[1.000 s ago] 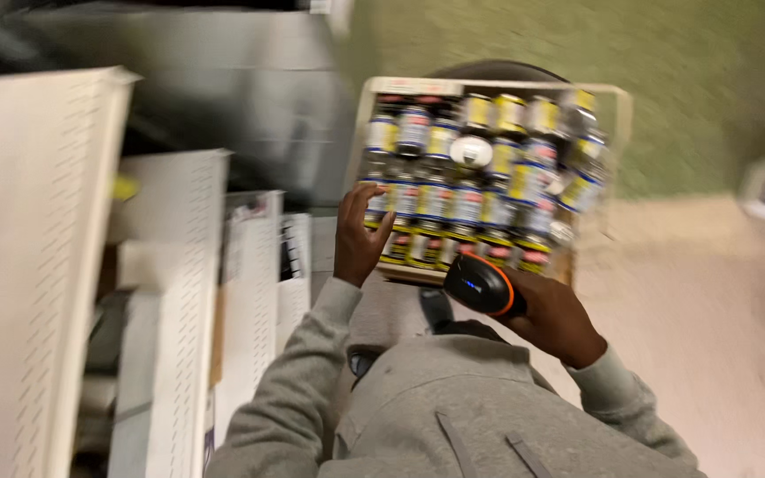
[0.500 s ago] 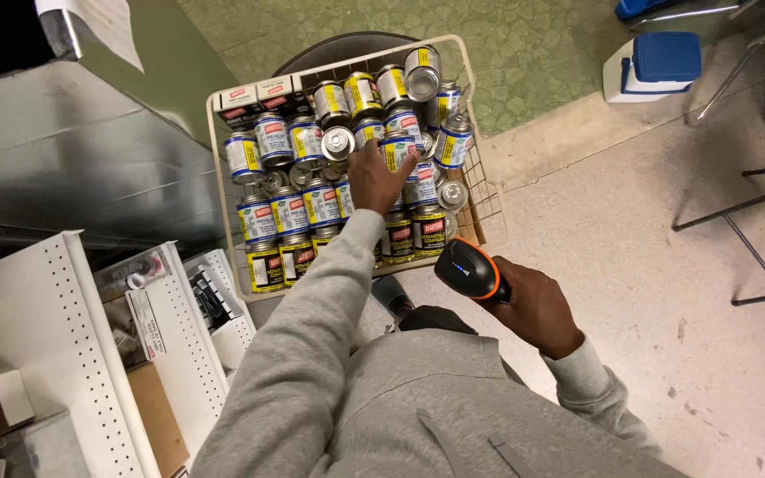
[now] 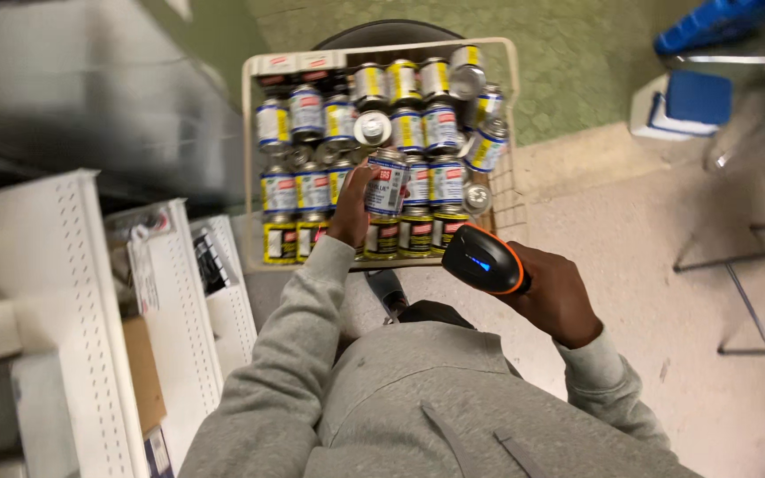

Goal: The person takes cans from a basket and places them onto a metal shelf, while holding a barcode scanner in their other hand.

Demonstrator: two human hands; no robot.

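Left hand (image 3: 351,208) grips a can (image 3: 387,184), lifted just above the packed cans at the crate's (image 3: 250,159) 6 o'clock edge. Right hand (image 3: 555,296) clenched on a black-orange scanner (image 3: 482,259), at 4 o'clock from the can, just outside the crate. Shelving (image 3: 90,310) at 8 o'clock.

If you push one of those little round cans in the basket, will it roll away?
Probably not far. The can in the left hand looks like stiff metal, so it shouldn't squash. Laid on its side it could roll, but the wire basket and the crowded neighbouring cans would likely stop it.
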